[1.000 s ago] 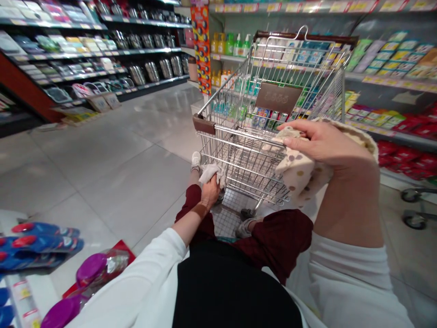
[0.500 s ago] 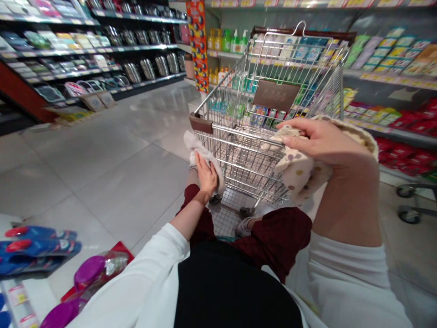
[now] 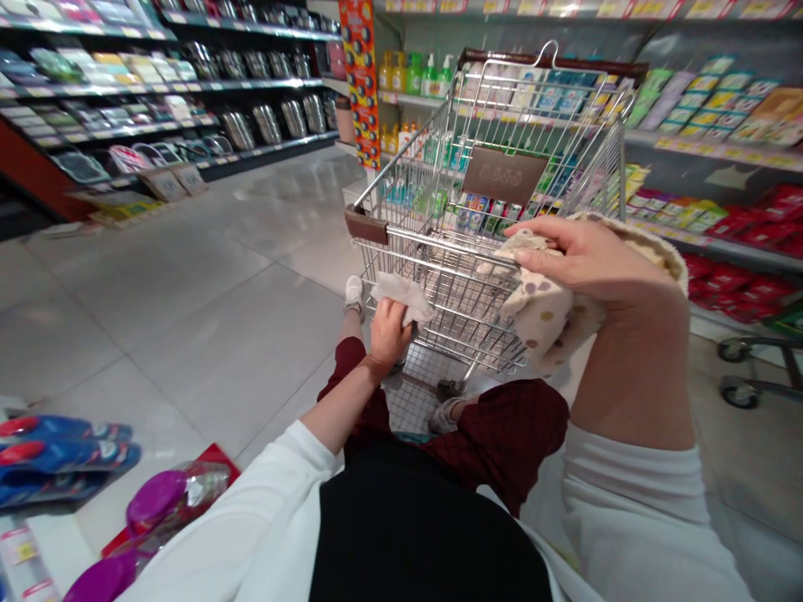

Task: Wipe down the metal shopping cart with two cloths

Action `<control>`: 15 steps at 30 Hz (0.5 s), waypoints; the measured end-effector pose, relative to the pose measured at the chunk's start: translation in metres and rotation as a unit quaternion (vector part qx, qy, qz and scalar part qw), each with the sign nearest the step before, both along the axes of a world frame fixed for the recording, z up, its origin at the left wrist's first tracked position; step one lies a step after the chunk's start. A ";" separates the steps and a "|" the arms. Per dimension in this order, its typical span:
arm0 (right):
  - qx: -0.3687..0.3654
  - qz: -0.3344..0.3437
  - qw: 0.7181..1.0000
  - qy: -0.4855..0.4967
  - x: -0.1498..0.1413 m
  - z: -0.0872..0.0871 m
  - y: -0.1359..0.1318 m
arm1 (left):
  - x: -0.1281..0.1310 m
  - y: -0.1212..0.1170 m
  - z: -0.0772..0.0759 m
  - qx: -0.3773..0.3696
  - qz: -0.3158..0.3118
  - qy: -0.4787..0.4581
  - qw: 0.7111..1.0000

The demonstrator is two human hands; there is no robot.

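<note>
A wire shopping cart (image 3: 465,326) with brown plastic corners stands right in front of me. My left hand (image 3: 390,336) is closed on a white wipe (image 3: 405,298), which lies against the bars at the cart's near left end. My right hand (image 3: 570,259) grips a cream cloth with coloured dots (image 3: 543,313) over the cart's near top rail. Part of that cloth hangs down outside the bars, and more of it drapes behind my wrist. My right fingertips bend over the rail and are partly hidden by the cloth.
Shelves of bottles (image 3: 432,77) and packets (image 3: 721,100) stand behind the cart. Metal pots (image 3: 267,124) line the shelf at far left. Purple-lidded jars (image 3: 156,502) and blue bottles (image 3: 69,460) are close at my left. Black casters (image 3: 740,391) stand at right.
My left hand has moved slightly right and has gone from flat fingers to a closed grip, bunching the wipe toward the cart's end bars. My right hand stays on the rail.
</note>
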State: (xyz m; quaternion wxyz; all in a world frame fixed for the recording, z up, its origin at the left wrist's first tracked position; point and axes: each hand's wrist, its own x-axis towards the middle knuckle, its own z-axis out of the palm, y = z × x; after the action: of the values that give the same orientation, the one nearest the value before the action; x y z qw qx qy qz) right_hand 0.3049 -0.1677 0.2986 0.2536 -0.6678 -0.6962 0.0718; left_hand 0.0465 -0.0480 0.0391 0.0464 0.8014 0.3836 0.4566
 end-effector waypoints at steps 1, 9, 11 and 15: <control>0.003 0.004 1.000 -0.001 0.000 0.000 0.000 | 0.007 -0.004 -0.001 0.004 -0.015 0.026 1.000; 0.013 0.021 1.000 -0.014 -0.001 0.002 0.001 | 0.026 -0.013 -0.036 -0.065 -0.030 0.160 0.984; 0.005 0.011 1.000 -0.018 -0.001 0.002 0.002 | 0.019 -0.013 -0.043 -0.068 -0.046 0.177 0.981; -0.009 0.001 1.000 -0.029 0.000 0.001 0.003 | 0.012 -0.013 -0.044 -0.075 -0.033 0.194 0.978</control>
State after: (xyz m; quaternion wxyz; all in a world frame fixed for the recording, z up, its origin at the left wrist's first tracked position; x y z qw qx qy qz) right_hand 0.3044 -0.1648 0.3000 0.2272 -0.6710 -0.7034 0.0586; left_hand 0.0583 -0.0607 -0.0051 0.0466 0.8811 0.3920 0.2606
